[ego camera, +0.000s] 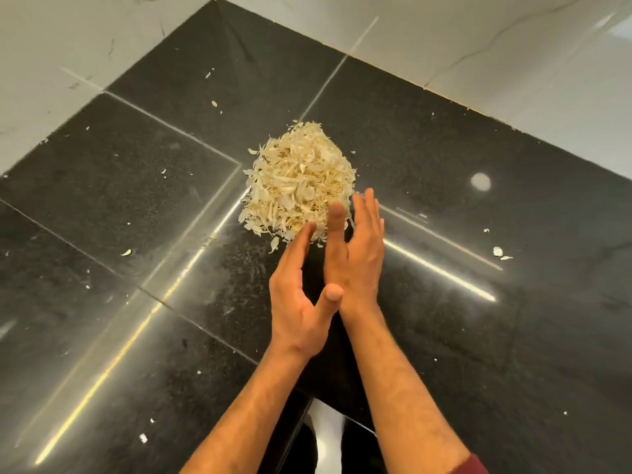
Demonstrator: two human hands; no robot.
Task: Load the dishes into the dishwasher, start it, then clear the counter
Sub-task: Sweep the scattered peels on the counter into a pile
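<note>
A heap of pale, papery peel scraps (299,181) lies in the middle of the black stone counter (444,165). Both hands are held just in front of the heap, close together, fingers straight and pointing at it. My left hand (299,295) is turned palm toward the right hand, its thumb reaching across to that wrist. My right hand (357,248) stands on edge, its fingertips at the heap's near right side. Neither hand holds anything.
Small stray peel flakes (499,252) dot the counter on both sides, such as one at the left (126,252). White marble wall tiles (478,39) border the counter at the back and left. The counter's front edge runs just under my forearms.
</note>
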